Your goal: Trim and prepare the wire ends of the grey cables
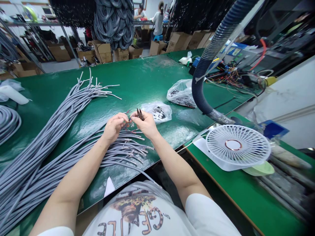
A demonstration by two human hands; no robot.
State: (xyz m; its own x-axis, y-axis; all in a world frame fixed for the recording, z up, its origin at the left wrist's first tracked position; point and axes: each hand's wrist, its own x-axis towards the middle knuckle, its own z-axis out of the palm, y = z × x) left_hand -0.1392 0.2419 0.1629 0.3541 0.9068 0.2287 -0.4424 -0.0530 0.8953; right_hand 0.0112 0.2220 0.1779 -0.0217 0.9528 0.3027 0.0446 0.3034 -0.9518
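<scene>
My left hand (pixel 114 127) pinches the thin coloured wires at the stripped end of a grey cable. Close against it, my right hand (pixel 145 124) is closed with small dark snips (pixel 140 113) in it, their points upward. Its thumb and forefinger meet at the same wires (pixel 129 120). Below both hands lies a bundle of grey cables (pixel 115 150) with stripped ends pointing right. A second bundle of grey cables (pixel 71 101) stretches away at the left. Just beyond my right hand is a clear bag of small black and white parts (pixel 158 112).
Another bag of dark parts (pixel 182 93) lies farther back on the green table (pixel 147 72). A ribbed hose (pixel 199 85) curves down at the right, near a white fan (pixel 237 146). Coiled cable (pixel 8 124) sits at the far left. Two people are in the background.
</scene>
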